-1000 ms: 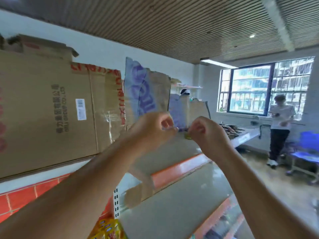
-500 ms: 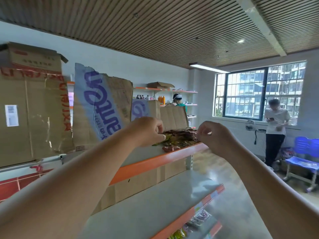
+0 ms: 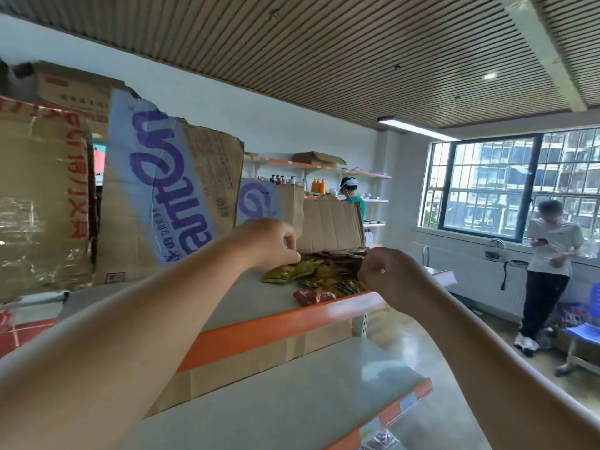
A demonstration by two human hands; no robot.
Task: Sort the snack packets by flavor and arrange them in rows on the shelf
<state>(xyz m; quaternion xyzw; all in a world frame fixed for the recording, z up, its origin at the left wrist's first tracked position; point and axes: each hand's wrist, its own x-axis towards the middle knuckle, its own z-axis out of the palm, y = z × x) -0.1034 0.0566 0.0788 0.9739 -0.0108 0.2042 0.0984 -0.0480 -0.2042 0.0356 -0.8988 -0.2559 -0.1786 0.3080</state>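
Now I see left hand curled, fingertips on yellow snack packets on orange-edged shelf; right hand curled beside them, can't tell either grip

Cardboard sheets are walling off the back of the top shelf. Snack packets are crowding its right end, and the left part is seemingly lying bare.

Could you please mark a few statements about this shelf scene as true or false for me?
1. The snack packets lie jumbled on the top shelf. True.
2. The top shelf has a blue front edge. False: it is orange.
3. The left hand and the right hand are both at the snack packets. True.
4. Cardboard stands behind the snack packets. True.
5. The person by the window is sitting. False: standing.
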